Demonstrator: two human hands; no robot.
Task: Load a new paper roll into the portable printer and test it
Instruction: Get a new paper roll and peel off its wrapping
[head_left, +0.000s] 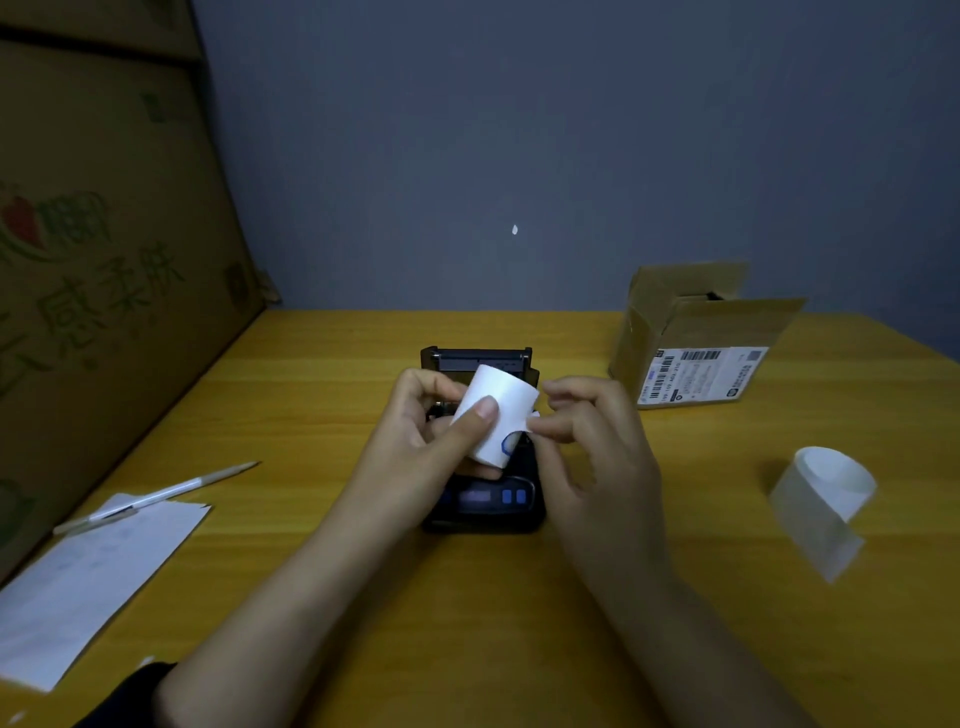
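We're mid-load. The portable printer (483, 488) sits on the yellow table (363, 597) straight ahead of us, lid flipped up at the far end so the paper bay is open. No roll in the bay as far as we can see, though our hands cover most of it.

The new paper roll (493, 415) is off the table, held just above the printer's middle. Our left hand (431, 436) grips it: thumb pressed across the near face, fingers wrapped behind. Our right hand (587, 421) pinches at the roll's lower right edge with thumb and forefinger, other fingers loosely curled. We judge it's picking at the loose end or a seal sticker; there's a blue mark there, too small to read.

Orientation: the roll's long axis runs tilted, upper end leaning up, away and right, lower end down toward us and left. The printer's long axis runs away from us, display and blue buttons at the near end, lid hinge far. So the roll isn't yet lined up crosswise with the bay.

Done, by our read: lid open, new roll in hand. A curled strip of spent paper (826, 499) lies well off to the right. The open carton (696, 338) sits at the far right.

Left: free the leading edge, drop the roll in crosswise, feed paper past the lid edge, close the lid, run a test print.
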